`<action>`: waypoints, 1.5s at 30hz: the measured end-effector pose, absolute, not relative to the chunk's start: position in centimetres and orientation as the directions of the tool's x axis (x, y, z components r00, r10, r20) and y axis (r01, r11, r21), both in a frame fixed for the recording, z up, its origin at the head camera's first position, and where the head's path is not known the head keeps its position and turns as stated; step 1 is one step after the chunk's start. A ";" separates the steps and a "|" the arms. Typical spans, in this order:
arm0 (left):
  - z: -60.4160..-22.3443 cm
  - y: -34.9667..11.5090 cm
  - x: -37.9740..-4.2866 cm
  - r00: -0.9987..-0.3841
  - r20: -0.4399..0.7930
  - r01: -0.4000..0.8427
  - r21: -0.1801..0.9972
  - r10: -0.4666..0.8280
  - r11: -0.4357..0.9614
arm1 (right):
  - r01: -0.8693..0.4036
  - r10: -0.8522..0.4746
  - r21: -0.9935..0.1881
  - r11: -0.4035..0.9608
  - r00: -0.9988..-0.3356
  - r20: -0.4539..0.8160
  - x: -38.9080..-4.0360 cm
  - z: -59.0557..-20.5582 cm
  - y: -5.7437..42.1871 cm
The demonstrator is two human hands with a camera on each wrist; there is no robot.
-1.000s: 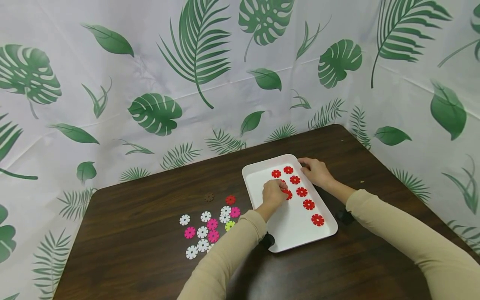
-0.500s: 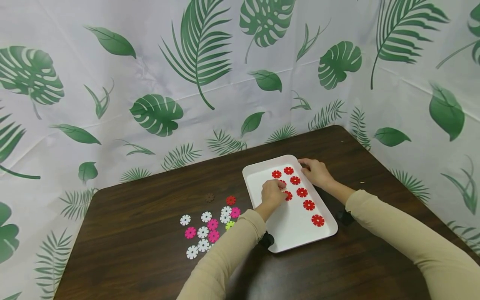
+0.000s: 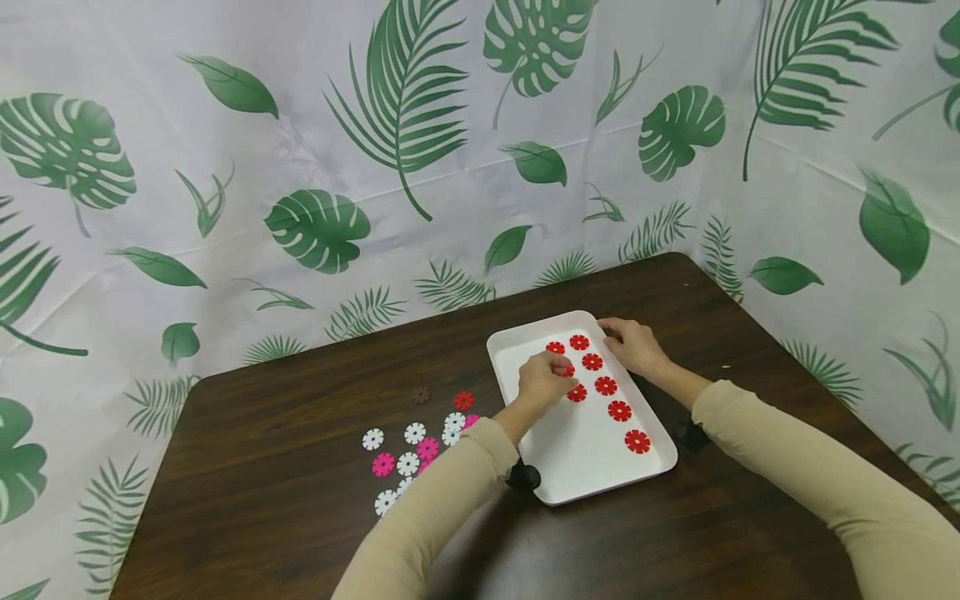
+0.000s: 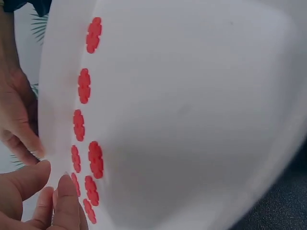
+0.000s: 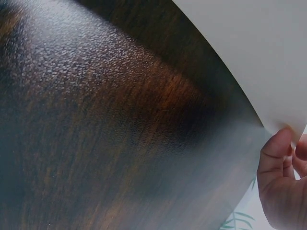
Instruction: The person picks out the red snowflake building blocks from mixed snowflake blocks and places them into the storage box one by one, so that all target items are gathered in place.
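A white tray lies slantwise on the dark wooden table, with several red notched discs flat inside it. They form a long row along the tray's right wall and a shorter row beside it. Over the shorter row hovers my left hand, thumb and fingers parted; nothing shows between them in the left wrist view, where the discs lie just beyond the fingertips. At the tray's far right edge, my right hand grips the rim, its thumb against the tray wall in the right wrist view.
Left of the tray, white discs, pink discs and a red disc are scattered on the table. A dark brown disc lies behind them. A leaf-patterned curtain hangs around the table.
My left hand has drawn slightly up and left from the nearest red disc in the shorter row, leaving more of it in sight. The right hand has stayed at the tray rim.
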State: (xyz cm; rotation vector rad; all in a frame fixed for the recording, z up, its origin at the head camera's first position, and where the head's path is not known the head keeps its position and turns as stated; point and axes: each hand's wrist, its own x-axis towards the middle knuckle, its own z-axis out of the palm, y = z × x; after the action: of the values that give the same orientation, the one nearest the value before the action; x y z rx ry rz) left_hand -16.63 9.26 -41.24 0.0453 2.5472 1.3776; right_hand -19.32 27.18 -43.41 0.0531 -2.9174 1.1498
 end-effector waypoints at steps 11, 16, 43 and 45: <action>-40.1 7.6 -16.1 -0.948 -0.253 -0.189 0.935 0.191 0.299 | -0.027 -0.029 -0.685 0.728 -1.000 0.008 -19.4 -43.5 27.2; -39.5 6.5 -16.0 -0.944 -0.241 -0.189 0.955 0.227 0.227 | -0.027 -0.029 -0.687 0.726 -1.000 0.009 -19.4 -43.5 27.2; -38.3 -1.5 -15.5 -0.968 -0.169 -0.153 0.984 0.187 0.094 | -0.031 -0.033 -0.689 0.724 -0.999 0.010 -19.3 -43.4 27.2; -38.4 -2.0 -15.6 -0.970 -0.173 -0.158 0.983 0.169 0.096 | -0.029 -0.031 -0.692 0.722 -0.999 0.010 -19.2 -43.5 27.2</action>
State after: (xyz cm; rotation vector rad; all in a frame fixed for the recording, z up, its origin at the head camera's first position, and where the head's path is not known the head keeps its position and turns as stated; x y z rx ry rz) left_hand -15.56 -2.01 -38.43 0.0107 2.1315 1.9630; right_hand -19.22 27.22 -43.46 0.0511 -2.9171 1.1718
